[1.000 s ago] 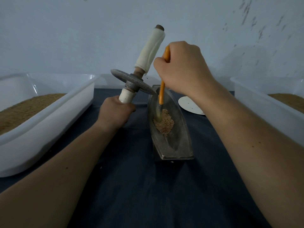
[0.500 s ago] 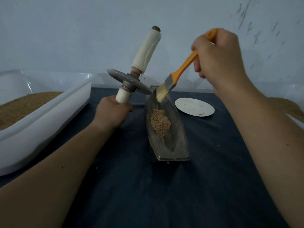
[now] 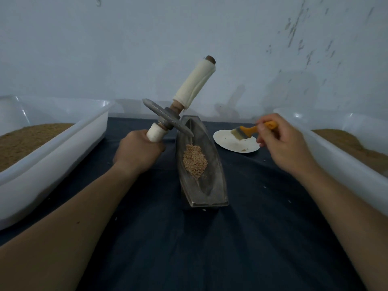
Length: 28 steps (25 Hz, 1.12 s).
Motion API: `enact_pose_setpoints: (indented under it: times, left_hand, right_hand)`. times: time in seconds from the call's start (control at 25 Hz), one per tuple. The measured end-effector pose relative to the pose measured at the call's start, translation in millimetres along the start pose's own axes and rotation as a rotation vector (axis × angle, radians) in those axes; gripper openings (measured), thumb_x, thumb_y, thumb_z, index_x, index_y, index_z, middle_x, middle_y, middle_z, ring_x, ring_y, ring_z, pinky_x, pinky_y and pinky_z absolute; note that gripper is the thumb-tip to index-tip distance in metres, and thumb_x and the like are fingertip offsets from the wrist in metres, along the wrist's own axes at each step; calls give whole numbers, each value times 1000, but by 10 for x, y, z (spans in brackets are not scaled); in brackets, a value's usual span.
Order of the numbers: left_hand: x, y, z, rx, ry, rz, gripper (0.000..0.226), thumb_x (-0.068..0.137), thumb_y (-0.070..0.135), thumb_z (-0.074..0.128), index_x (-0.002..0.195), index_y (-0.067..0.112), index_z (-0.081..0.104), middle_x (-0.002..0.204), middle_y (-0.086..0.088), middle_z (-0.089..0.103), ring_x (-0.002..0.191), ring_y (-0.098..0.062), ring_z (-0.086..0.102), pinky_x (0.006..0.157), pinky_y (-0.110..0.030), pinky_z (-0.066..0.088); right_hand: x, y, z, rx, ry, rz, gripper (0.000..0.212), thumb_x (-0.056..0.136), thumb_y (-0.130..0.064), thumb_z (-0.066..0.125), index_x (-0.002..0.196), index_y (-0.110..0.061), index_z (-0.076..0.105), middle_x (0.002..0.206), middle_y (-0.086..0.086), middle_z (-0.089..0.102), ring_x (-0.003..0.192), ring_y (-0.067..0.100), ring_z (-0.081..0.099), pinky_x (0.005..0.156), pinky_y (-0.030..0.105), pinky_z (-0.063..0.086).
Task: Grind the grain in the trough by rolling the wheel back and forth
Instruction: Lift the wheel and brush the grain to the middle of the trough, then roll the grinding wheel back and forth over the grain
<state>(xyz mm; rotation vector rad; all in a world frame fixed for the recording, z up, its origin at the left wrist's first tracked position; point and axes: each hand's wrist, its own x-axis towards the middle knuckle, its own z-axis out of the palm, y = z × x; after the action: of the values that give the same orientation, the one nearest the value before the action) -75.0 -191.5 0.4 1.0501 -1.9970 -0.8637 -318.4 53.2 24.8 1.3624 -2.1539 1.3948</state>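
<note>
Grey metal trough (image 3: 202, 192) sits centre frame on the worktop (image 3: 210, 248), grain (image 3: 195, 162) heaped mid-channel. Left hand (image 3: 136, 153) is clenched round the lower handle, with the wheel (image 3: 161, 115) tilted above the trough's far end. Right hand (image 3: 281, 143) pinches a brush (image 3: 251, 129) over the plate (image 3: 226, 141), centre right. Risk: lowered one-handed, the tilted wheel may miss the channel and scatter grain.

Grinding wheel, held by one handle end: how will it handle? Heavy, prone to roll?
Probably heavy for its size: the wheel looks like a grey metal disc on an axle. Gripped by the left hand at one wrapped end only, it likely feels top-heavy. Set down loose, the round disc could roll.
</note>
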Motion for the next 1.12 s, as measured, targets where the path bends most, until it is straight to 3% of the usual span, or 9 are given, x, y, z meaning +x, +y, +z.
enact_pose_setpoints:
  times: [0.2, 0.4, 0.6, 0.72, 0.8, 0.88, 0.96, 1.04, 1.12]
  left_hand:
    - [-25, 32, -5, 27, -13, 10, 20, 64, 41, 68, 80, 29, 64, 73, 3, 68, 71, -22, 67, 73, -47, 58]
    - [-12, 11, 0, 38, -2, 11, 18, 66, 40, 69, 80, 31, 61, 75, 4, 67, 72, -21, 66, 74, -46, 59]
    - [-65, 44, 10, 130, 1, 60, 12, 71, 41, 67, 78, 36, 59, 78, 9, 65, 76, -19, 64, 74, -41, 56]
    - [-130, 84, 31, 260, 23, 115, 10, 74, 40, 64, 83, 35, 61, 77, 9, 62, 75, -20, 61, 67, -36, 50]
    - [-147, 119, 10, 384, 65, 194, 10, 77, 40, 61, 82, 32, 61, 73, 10, 60, 70, -20, 59, 61, -32, 46]
    - [-142, 150, -56, 541, 123, 328, 9, 80, 39, 59, 78, 30, 58, 67, 10, 56, 63, -18, 55, 54, -27, 38]
    - [-153, 197, -134, 688, 151, 472, 13, 84, 38, 58, 75, 29, 53, 64, 9, 53, 59, -18, 53, 50, -26, 32]
    - [-187, 280, -182, 776, 157, 591, 17, 85, 36, 58, 73, 30, 48, 62, 8, 49, 56, -19, 51, 48, -26, 27]
    - [-233, 377, -199, 833, 153, 681, 20, 82, 34, 58, 70, 31, 42, 59, 9, 42, 54, -19, 44, 48, -25, 19]
  right_hand:
    - [-44, -31, -27, -310, -342, -34, 17, 90, -35, 65, 101, -47, 59, 89, -29, 62, 76, -1, 58, 65, 25, 44]
    - [-24, -146, -108, -404, -824, 224, 32, 86, -37, 65, 110, -53, 52, 94, -7, 60, 77, 9, 59, 70, 28, 44]
    - [-51, -397, -162, -369, -683, 222, 28, 95, -32, 60, 117, -46, 49, 86, -3, 67, 77, 15, 63, 76, 35, 53]
    - [-68, -757, -110, -334, -133, -45, 39, 91, -15, 65, 124, -30, 47, 100, -2, 61, 79, 13, 58, 69, 30, 48]
    - [-52, -1117, -62, -388, 95, -328, 63, 80, -6, 67, 135, -26, 44, 127, -2, 51, 101, 15, 51, 86, 29, 40]
    - [10, -1367, 1, -592, -37, -414, 89, 71, -6, 68, 149, -28, 32, 149, -1, 36, 134, 22, 34, 105, 41, 29]
    - [63, -1406, 83, -855, -302, -316, 93, 74, -11, 69, 153, -30, 24, 153, 1, 36, 146, 26, 24, 117, 54, 14]
    - [85, -1300, 145, -984, -472, -255, 67, 81, -15, 66, 140, -32, 39, 124, -4, 57, 127, 24, 47, 116, 55, 17]
    - [66, -1134, 183, -902, -541, -225, 35, 83, -18, 66, 110, -35, 50, 92, -10, 60, 87, 14, 58, 96, 44, 44]
